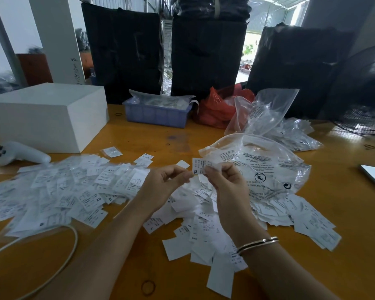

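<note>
Bangle (258, 242) on the right wrist, low in front. Left hand (167, 180) pinches the left edge of an XL label (198, 166) between thumb and forefinger, other fingers loosely curled. Right hand (227, 182) pinches its right end, along with what looks like a thin clear sleeve; can't confirm. The label is held in the air above the table (152, 137), between two heaps.

Step, my read: sleeving or checking one label. Next: slide it in square, then drop it on the sleeved pile (63, 191) to the left.

Loose labels (204, 230) lie right under the hands. Big printed poly bag (264, 167) crowds the right hand, easy to snag. White box (46, 118), handheld tool (20, 153) and a cable (59, 267) sit left, out of the way.
</note>
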`<state>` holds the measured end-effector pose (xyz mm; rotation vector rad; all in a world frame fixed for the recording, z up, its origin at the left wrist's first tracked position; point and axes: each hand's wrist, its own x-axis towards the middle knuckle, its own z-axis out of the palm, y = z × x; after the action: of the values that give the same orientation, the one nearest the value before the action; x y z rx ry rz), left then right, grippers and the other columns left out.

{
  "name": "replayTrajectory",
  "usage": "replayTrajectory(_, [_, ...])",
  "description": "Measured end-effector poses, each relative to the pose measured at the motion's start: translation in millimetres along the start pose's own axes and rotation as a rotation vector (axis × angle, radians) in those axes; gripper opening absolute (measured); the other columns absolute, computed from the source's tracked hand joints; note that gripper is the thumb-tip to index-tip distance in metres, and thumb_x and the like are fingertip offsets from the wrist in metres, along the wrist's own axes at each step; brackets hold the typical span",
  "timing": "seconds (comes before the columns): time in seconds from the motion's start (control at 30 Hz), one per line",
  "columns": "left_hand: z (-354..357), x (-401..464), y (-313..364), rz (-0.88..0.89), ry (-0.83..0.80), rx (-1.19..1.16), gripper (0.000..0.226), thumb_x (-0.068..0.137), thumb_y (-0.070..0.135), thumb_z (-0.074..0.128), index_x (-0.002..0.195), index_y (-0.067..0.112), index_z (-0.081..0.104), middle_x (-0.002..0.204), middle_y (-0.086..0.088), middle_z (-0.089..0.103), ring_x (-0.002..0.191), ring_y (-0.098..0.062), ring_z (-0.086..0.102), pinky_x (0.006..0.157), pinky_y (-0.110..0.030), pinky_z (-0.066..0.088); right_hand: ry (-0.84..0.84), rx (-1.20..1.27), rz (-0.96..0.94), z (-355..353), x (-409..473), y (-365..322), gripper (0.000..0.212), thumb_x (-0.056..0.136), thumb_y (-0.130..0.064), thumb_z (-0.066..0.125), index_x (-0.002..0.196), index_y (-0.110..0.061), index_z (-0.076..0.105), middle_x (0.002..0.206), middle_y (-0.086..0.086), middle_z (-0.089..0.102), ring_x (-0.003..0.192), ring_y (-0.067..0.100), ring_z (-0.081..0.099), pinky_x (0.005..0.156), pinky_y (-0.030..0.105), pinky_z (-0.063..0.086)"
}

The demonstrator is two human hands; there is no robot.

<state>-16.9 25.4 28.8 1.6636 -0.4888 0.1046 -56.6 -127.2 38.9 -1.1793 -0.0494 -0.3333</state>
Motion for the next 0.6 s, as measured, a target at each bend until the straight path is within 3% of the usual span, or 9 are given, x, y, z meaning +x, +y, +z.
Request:
replayTrajectory(0.13, [-0.4, -0.6, 2.1, -0.009, 0.021, -0.047, 0.024, 0.066, 0.058, 0.064, 0.072, 0.036, 0.073, 0.073, 0.012, 0.071, 0.07, 0.003, 0.063, 0.063, -0.007, 0.046, -0.026, -0.064, -0.044, -2.0, 2.1, 3.4, 0.024, 0.079, -0.006, 0.071, 0.066, -0.024, 0.062, 0.07, -0.002, 0.065, 0.072, 0.011, 0.062, 0.069, 0.018, 0.051])
replayTrajectory(0.3, [-1.9, -0.5, 2.9, -0.007, 0.027, -0.06, 0.023, 0.066, 0.059, 0.064, 0.073, 0.039, 0.073, 0.074, 0.012, 0.07, 0.068, 0.002, 0.062, 0.061, -0.008, 0.045, -0.054, -0.122, -0.091, -6.0, 5.1, 5.6, 0.022, 0.08, -0.005, 0.071, 0.069, -0.022, 0.062, 0.071, -0.002, 0.065, 0.072, 0.009, 0.062, 0.067, 0.017, 0.051])
replayTrajectory(0.5, [-3.9, 0.6, 0.1, -0.01, 0.054, -0.044, 0.025, 0.064, 0.062, 0.061, 0.075, 0.043, 0.072, 0.076, 0.01, 0.071, 0.069, 0.0, 0.062, 0.064, -0.01, 0.049, -0.137, -0.67, -0.221, -11.4, 5.4, 4.0, 0.018, 0.083, -0.013, 0.069, 0.077, -0.025, 0.058, 0.075, -0.015, 0.068, 0.078, -0.001, 0.064, 0.066, 0.015, 0.048])
replayTrajectory(0.6, [-3.2, 1.5, -0.4, -0.007, 0.05, -0.063, 0.027, 0.064, 0.059, 0.064, 0.074, 0.036, 0.073, 0.076, 0.011, 0.071, 0.069, 0.001, 0.062, 0.062, -0.01, 0.049, -0.177, -0.798, -0.246, -12.5, 5.4, 1.3, 0.02, 0.088, -0.012, 0.064, 0.081, -0.031, 0.059, 0.072, -0.02, 0.066, 0.074, -0.002, 0.062, 0.062, 0.017, 0.049])
